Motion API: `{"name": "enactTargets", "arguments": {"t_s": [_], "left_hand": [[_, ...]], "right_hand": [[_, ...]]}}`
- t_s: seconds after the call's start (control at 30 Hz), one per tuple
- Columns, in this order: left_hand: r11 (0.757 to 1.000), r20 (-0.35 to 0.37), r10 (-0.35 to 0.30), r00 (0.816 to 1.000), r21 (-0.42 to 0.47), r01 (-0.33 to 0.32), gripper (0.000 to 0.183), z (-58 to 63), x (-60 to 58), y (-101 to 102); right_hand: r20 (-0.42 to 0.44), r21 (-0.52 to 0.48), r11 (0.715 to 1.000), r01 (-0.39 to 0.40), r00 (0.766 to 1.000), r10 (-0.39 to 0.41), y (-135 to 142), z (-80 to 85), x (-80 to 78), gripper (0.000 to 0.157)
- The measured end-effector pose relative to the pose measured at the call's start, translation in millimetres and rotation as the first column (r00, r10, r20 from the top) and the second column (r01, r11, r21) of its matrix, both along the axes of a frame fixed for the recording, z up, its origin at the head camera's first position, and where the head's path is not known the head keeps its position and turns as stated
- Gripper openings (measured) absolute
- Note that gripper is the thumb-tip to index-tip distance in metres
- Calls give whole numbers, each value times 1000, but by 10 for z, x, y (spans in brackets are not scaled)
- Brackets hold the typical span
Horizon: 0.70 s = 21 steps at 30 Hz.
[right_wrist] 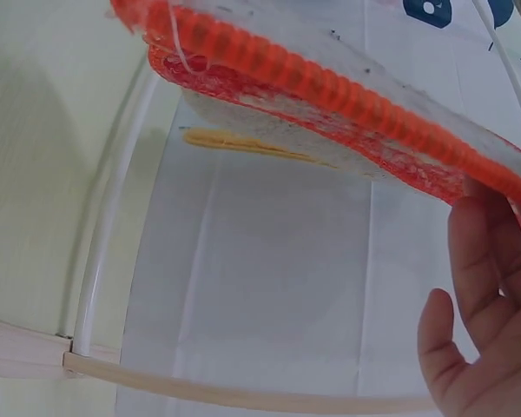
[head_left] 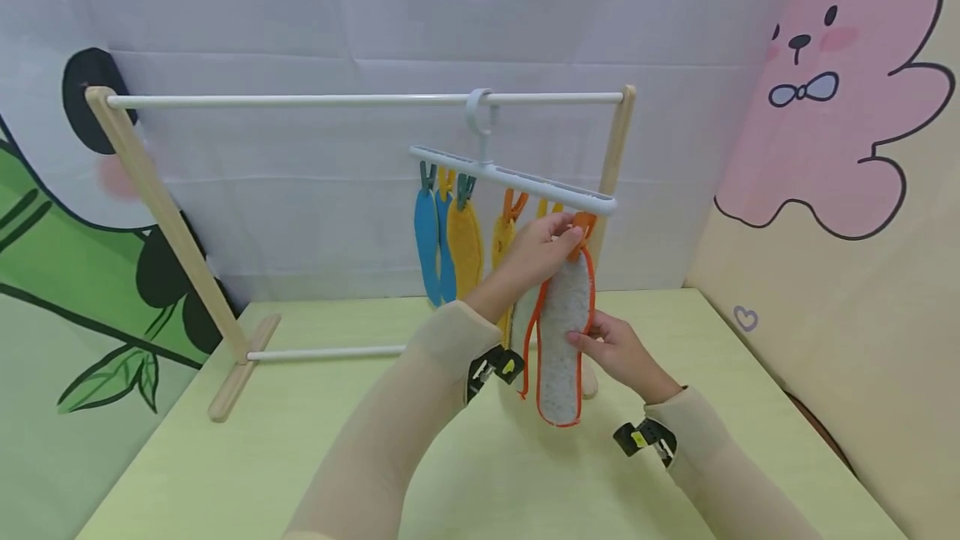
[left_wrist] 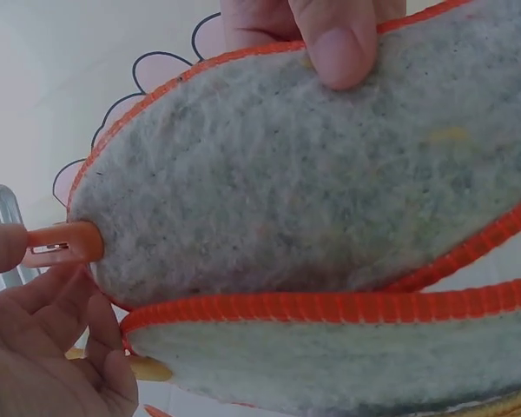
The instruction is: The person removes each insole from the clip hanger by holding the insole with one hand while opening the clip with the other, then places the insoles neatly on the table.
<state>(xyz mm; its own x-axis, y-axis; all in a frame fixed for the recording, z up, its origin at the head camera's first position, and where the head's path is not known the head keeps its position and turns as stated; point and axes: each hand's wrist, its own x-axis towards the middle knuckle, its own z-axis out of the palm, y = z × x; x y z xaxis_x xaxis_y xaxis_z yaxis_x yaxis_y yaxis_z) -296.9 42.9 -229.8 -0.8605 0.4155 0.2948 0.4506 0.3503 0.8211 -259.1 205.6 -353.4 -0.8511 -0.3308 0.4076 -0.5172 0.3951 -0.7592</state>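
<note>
A grey felt insole with orange edging (head_left: 561, 340) hangs below the right end of a white clip hanger (head_left: 551, 187). At its top my left hand (head_left: 534, 252) pinches an orange clothespin (left_wrist: 65, 243), whose tip overlaps the insole's end in the left wrist view. My right hand (head_left: 621, 355) holds the insole's right edge midway down, thumb on the near face. Just behind hangs a second orange-edged insole (left_wrist: 330, 347), partly hidden. Blue insoles (head_left: 426, 244) and a yellow insole (head_left: 466, 248) hang from clothespins farther left.
The hanger hooks over the white top bar (head_left: 300, 100) of a rack with wooden side posts (head_left: 168, 223). A lower white bar (head_left: 330, 352) runs close to the pale table (head_left: 315, 457). A white cloth (head_left: 300, 215) covers the back; a decorated wall (head_left: 810, 340) stands right.
</note>
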Motion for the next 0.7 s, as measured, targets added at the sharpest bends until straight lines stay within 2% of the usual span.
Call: {"name": "enactTargets", "arguments": {"t_s": [0.13,0.3,0.5,0.7], "left_hand": [[1000,-15,16,1000,12,-16,39,22,5,45],[998,6,43,999,55,-43,36,20,2,87],[996,56,13,998,90,-19,40,16,10,120],[993,60,25,998,113,-32,38,34,21,119]], "right_hand": [[-9,8,1000,3,1000,-3,3,18,4,21],[-14,4,1000,-3,1000,3,8,35,17,21],[4,0,1000,2,1000,-2,29,29,41,22],[-28,-2,1000,-21,999,21,26,43,23,24]]}}
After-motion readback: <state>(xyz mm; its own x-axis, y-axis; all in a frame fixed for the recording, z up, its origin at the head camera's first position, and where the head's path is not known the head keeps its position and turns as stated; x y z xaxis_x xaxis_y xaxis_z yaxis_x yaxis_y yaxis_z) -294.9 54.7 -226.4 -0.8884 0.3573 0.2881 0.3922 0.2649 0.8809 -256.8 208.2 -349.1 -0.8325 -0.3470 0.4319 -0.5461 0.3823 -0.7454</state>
